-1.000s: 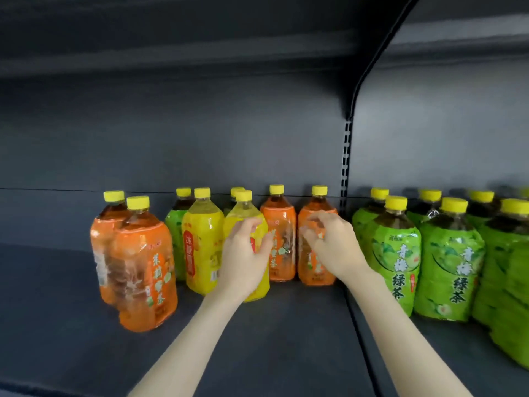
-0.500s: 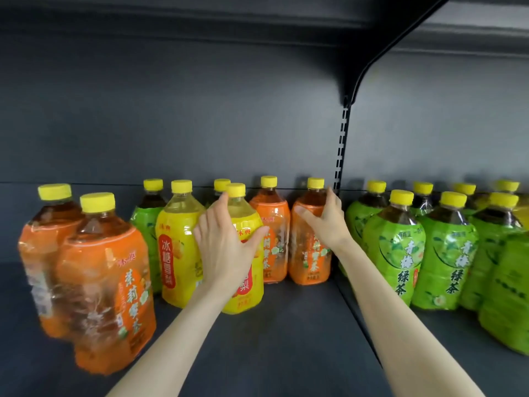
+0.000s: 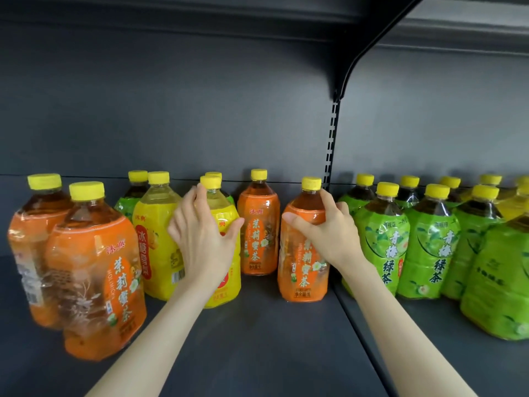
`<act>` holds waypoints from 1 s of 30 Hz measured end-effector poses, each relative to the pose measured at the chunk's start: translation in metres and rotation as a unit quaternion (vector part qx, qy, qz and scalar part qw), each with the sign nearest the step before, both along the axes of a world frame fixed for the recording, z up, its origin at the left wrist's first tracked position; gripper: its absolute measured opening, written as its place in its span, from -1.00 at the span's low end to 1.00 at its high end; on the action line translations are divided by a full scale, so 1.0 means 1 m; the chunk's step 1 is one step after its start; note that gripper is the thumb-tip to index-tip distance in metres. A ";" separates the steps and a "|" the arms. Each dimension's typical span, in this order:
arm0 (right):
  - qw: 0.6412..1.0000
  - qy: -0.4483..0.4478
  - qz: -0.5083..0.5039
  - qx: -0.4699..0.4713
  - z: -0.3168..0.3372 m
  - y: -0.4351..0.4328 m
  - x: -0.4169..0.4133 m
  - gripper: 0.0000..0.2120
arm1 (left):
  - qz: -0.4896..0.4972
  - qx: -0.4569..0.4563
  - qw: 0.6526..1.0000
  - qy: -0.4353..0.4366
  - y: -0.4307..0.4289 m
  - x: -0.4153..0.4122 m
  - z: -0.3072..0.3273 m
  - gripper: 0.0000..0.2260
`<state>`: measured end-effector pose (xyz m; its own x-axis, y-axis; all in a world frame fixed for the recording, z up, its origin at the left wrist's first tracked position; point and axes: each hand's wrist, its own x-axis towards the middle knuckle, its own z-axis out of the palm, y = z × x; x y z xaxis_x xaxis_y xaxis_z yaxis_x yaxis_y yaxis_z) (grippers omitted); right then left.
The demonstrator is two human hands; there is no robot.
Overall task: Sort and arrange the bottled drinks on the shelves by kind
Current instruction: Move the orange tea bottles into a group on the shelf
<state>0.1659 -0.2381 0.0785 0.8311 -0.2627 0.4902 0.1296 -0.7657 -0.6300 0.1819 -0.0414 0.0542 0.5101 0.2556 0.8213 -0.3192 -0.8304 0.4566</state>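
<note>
Glossy shrink-wrapped plastic bottles, left hand (image 3: 203, 242) clasping yellow bottle (image 3: 221, 253), right hand (image 3: 329, 234) now gripping orange bottle (image 3: 303, 259), pulled forward.

Upright yellow-capped bottles: orange ones (image 3: 91, 270) left and centre; yellow (image 3: 156, 242) between; green (image 3: 429, 247) seemingly massed right.

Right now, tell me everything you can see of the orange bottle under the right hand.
The orange bottle is clear plastic holding amber tea, with a yellow screw cap and an orange shrink label printed with white characters and a flower. It stands upright on the dark shelf, just left of the shelf divider. The right hand wraps its shoulder; no other bottle visibly touches it.
</note>
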 end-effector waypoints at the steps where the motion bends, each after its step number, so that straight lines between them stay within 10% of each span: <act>1: 1.000 -0.004 -0.009 -0.011 0.001 0.000 -0.005 -0.07 | 0.002 0.012 0.999 -0.034 -0.004 -0.005 0.001 -0.33; 5: 0.999 -0.034 -0.030 -0.026 -0.001 0.001 -0.018 -0.04 | -0.159 0.032 0.978 -0.133 -0.034 -0.012 0.006 -0.63; 15: 0.995 -0.096 0.028 0.017 -0.013 0.000 -0.018 -0.21 | -0.144 -0.144 0.964 0.173 -0.078 0.071 0.047 -0.52; 30: 0.996 -0.061 -0.003 -0.060 0.000 -0.013 -0.057 -0.12 | -0.209 -0.073 0.973 0.062 -0.068 -0.002 0.024 -0.71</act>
<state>0.1088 -0.2506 0.0787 0.7615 -0.2003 0.6165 0.1953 -0.8360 -0.5128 0.1797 -0.1091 0.0784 0.6869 0.1140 0.7178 -0.5505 -0.5632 0.6163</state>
